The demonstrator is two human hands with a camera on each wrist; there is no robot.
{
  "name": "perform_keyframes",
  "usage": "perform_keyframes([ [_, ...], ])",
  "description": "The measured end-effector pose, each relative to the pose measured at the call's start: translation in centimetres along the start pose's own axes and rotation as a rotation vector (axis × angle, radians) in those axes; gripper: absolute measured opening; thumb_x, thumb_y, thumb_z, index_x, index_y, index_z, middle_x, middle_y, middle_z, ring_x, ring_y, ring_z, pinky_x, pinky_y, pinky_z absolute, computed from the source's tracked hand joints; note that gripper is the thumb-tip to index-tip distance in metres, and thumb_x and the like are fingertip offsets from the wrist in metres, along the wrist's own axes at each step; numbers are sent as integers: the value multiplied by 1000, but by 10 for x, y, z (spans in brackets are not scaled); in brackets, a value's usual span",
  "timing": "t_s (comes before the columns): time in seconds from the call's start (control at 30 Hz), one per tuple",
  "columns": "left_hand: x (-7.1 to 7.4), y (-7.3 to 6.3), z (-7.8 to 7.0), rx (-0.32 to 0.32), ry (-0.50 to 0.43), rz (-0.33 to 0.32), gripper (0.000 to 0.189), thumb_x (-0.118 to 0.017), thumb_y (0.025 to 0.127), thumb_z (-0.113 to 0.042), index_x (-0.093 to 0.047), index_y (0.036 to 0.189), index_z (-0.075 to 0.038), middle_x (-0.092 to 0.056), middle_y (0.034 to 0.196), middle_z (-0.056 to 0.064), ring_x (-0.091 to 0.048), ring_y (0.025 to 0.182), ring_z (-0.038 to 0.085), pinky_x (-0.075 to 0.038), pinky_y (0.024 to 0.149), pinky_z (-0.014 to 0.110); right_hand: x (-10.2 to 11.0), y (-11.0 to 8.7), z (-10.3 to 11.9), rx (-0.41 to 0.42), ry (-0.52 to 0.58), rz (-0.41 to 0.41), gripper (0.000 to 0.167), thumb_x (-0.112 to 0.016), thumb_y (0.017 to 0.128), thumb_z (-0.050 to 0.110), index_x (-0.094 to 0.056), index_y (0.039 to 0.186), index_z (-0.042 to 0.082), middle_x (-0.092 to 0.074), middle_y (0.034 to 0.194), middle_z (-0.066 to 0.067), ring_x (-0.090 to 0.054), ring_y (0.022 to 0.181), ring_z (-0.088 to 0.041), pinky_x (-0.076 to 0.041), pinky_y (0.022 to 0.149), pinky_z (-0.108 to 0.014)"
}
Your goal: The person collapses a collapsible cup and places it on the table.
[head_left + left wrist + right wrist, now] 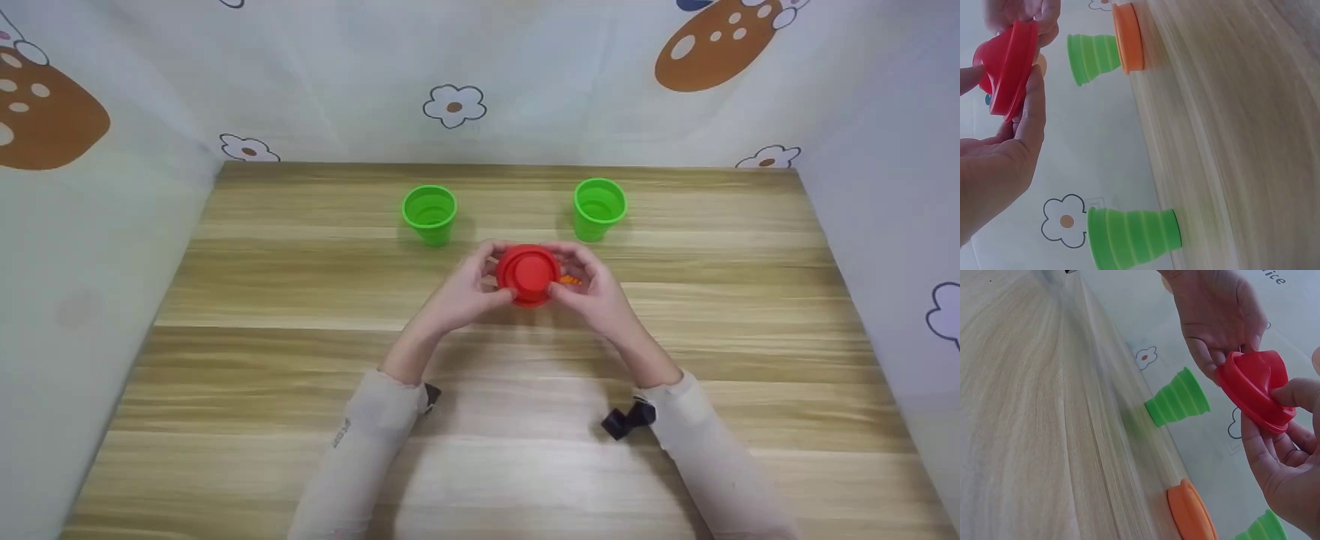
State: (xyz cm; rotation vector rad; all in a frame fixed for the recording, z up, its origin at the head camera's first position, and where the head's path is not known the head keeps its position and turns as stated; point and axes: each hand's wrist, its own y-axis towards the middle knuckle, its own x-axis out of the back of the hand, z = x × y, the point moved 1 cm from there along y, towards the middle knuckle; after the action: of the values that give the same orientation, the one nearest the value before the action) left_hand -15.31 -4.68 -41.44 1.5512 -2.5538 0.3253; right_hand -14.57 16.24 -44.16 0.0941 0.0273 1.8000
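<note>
A red collapsible cup [531, 274], partly folded, is held above the table between both hands, its narrow end toward the head camera. On its left side my left hand [469, 292] grips it, thumb on the near side and fingers around the rim. My right hand [598, 291] holds the opposite side the same way; its thumb presses on the folded wall in the right wrist view. An orange collapsed cup [1129, 39] sits on the table beneath, mostly hidden by the right hand in the head view.
Two green collapsible cups stand extended and upright farther back: the left green cup [430, 214] and the right green cup [598, 208]. Behind the wooden table [247, 375] hangs a white patterned curtain [337, 82]; pale walls flank it.
</note>
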Motion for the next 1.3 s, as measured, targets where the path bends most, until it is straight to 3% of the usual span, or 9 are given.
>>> perform_keyframes([
  [0.47, -1, 3, 0, 8, -33, -17, 55, -64, 88, 2, -44, 139, -2, -53, 131, 15, -59, 120, 27, -58, 95, 33, -1, 1, 0, -16, 4, -7, 51, -65, 86, -8, -52, 136, -5, -63, 125, -4, -61, 105, -13, -55, 90, -20],
  [0.7, -1, 2, -1, -10, -134, -76, 55, -66, 89, 0, -42, 138, 2, -51, 129, 18, -62, 119, 31, -59, 91, 32, 1, 1, 0, -1, 106, 7, 55, -64, 88, -8, -47, 139, -4, -62, 118, -2, -62, 103, -16, -56, 87, -21],
  [0.87, -3, 3, 0, -5, -213, -124, 56, -69, 89, 0, -40, 137, 0, -49, 127, 16, -61, 122, 31, -60, 90, 31, -2, 0, 0, 11, 194, 34, 64, -64, 87, -11, -38, 145, 0, -61, 116, -5, -66, 99, -19, -61, 84, -29],
  [0.97, -3, 2, 0, -6, -207, -130, 56, -69, 89, 0, -40, 136, -1, -50, 127, 16, -60, 123, 30, -59, 92, 32, -3, 1, 0, 14, 242, 23, 63, -62, 88, -12, -37, 144, 0, -60, 117, -5, -67, 98, -20, -62, 83, -32],
  [1.1, -2, 1, 0, -12, -184, -119, 56, -71, 88, -5, -41, 135, -2, -53, 125, 15, -63, 116, 28, -58, 93, 31, -4, 0, -1, 8, 268, -1, 59, -61, 87, -13, -40, 141, -1, -59, 118, -5, -66, 97, -18, -61, 81, -26],
  [1.3, 0, 0, 1, 16, -192, -93, 52, -70, 92, -14, -46, 136, -4, -57, 119, 15, -69, 103, 27, -59, 92, 48, -4, -1, 0, 19, 236, -21, 55, -64, 85, -13, -44, 136, -3, -62, 120, 0, -64, 98, -16, -58, 83, -22],
])
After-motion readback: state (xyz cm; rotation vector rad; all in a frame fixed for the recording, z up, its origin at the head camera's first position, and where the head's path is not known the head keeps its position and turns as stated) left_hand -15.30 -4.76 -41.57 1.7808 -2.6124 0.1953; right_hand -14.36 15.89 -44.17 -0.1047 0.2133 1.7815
